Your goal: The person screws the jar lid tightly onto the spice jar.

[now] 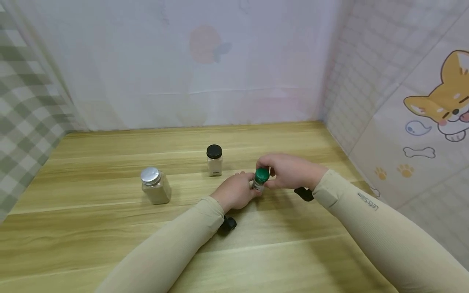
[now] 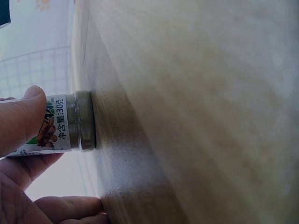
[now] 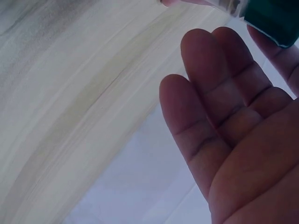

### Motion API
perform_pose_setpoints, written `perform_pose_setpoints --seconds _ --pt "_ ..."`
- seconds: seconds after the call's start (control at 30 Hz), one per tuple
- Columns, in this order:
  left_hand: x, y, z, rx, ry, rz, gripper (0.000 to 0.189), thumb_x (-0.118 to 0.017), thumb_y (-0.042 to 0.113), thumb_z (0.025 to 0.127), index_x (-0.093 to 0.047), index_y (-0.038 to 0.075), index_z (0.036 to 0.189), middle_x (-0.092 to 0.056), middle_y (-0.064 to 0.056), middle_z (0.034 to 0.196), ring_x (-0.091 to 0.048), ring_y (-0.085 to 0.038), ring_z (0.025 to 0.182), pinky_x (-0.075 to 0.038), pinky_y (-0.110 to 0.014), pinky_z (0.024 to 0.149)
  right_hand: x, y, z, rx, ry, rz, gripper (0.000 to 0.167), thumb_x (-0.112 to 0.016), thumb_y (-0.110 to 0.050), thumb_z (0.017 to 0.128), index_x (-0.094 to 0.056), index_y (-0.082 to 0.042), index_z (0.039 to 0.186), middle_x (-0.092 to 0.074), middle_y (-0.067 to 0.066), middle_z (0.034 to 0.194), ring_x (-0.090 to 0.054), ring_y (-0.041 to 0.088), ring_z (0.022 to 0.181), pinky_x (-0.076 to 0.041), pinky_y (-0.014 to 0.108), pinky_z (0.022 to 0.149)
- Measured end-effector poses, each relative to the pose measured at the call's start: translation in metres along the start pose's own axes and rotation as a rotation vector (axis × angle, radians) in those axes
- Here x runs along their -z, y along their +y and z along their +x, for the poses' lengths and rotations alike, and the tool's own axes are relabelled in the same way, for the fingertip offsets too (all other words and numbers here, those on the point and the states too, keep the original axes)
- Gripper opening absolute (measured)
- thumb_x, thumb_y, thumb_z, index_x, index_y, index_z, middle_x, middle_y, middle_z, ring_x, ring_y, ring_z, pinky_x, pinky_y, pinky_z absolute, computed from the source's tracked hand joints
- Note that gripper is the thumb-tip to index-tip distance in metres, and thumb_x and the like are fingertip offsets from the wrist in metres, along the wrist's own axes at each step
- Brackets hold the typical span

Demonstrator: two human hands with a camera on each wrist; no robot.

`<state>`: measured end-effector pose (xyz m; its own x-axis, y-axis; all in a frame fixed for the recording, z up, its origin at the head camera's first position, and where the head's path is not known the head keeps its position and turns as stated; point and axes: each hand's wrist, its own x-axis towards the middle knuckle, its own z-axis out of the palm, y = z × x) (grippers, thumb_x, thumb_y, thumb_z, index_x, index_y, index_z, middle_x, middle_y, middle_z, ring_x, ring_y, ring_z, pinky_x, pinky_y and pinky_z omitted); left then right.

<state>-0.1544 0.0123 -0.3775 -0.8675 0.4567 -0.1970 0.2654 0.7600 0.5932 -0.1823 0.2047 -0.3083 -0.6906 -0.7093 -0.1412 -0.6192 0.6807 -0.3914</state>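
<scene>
A small spice jar (image 1: 257, 187) with a green cap (image 1: 261, 175) stands on the table at the centre right. My left hand (image 1: 235, 192) grips its body between thumb and fingers. In the left wrist view, the base of the jar (image 2: 83, 121) is down at the tabletop, and its printed label is partly covered by the thumb. From the right, my right hand (image 1: 289, 169) pinches the green cap between thumb and index finger. The right wrist view has the cap (image 3: 275, 21) at the top corner, the other fingers (image 3: 205, 70) extended beside it.
A black-capped jar (image 1: 214, 160) stands behind my left hand. Farther left is a square jar (image 1: 156, 187) with a silver lid. White cloth (image 1: 205, 81) hangs behind the wooden table (image 1: 110, 244); a printed dog-pattern sheet (image 1: 414, 134) borders the right side.
</scene>
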Motion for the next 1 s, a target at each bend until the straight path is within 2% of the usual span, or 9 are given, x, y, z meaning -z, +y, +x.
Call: perform_pose_setpoints --seconds 0.17,0.47,0.6,0.73,0.87,1.0 --pt "-0.0036 0.0006 0.0001 -0.001 -0.002 0.02 0.025 -0.07 0.04 0.102 -0.065 0.023 0.12 -0.07 -0.009 0.139 -0.04 -0.036 0.154 -0.031 -0.048 0.127 -0.0022 0.0007 -0.0025 -0.023 -0.001 0.007 0.018 -0.08 -0.011 0.089 -0.066 -0.018 0.098 -0.065 -0.007 0.095 -0.065 0.021 0.09 -0.055 0.034 0.085" --pt "-0.004 -0.0005 -0.0005 0.005 0.006 0.049 0.03 -0.07 0.04 0.102 -0.065 0.022 0.126 -0.07 -0.007 0.14 -0.043 -0.034 0.153 -0.036 -0.047 0.125 -0.0021 0.0002 -0.0013 0.023 0.001 0.009 0.02 -0.078 -0.007 0.088 -0.067 -0.016 0.102 -0.065 -0.007 0.098 -0.066 0.022 0.092 -0.055 0.034 0.084" --pt "-0.0029 -0.0004 -0.0006 0.007 0.009 0.06 0.031 -0.069 0.04 0.103 -0.065 0.022 0.128 -0.07 -0.008 0.14 -0.043 -0.034 0.153 -0.036 -0.047 0.125 -0.0013 -0.0004 -0.0003 -0.003 -0.004 0.02 0.018 -0.078 -0.009 0.089 -0.066 -0.016 0.1 -0.065 -0.007 0.096 -0.065 0.022 0.091 -0.054 0.034 0.085" --pt "-0.0039 0.001 0.0016 -0.003 0.009 0.051 0.035 -0.068 0.04 0.103 -0.064 0.022 0.133 -0.067 -0.008 0.144 -0.042 -0.034 0.153 -0.035 -0.047 0.126 0.0004 0.0001 -0.0031 -0.017 0.002 0.03 0.022 -0.079 -0.008 0.089 -0.065 -0.016 0.104 -0.065 -0.007 0.097 -0.065 0.022 0.091 -0.054 0.034 0.083" --pt "-0.0044 0.0014 0.002 -0.006 0.013 0.054 0.035 -0.069 0.041 0.103 -0.064 0.022 0.132 -0.068 -0.008 0.143 -0.043 -0.034 0.153 -0.035 -0.047 0.125 0.0012 0.0008 -0.0043 0.012 0.01 0.017 0.023 -0.078 -0.005 0.088 -0.067 -0.016 0.105 -0.065 -0.007 0.098 -0.065 0.022 0.091 -0.054 0.034 0.082" --pt "-0.0031 0.0002 0.0004 0.013 0.015 0.057 0.033 -0.069 0.041 0.103 -0.064 0.022 0.13 -0.067 -0.01 0.144 -0.041 -0.034 0.154 -0.034 -0.047 0.126 -0.0004 0.0015 -0.001 0.03 0.007 0.007 0.018 -0.077 -0.006 0.089 -0.067 -0.017 0.099 -0.065 -0.008 0.095 -0.064 0.021 0.089 -0.054 0.033 0.083"
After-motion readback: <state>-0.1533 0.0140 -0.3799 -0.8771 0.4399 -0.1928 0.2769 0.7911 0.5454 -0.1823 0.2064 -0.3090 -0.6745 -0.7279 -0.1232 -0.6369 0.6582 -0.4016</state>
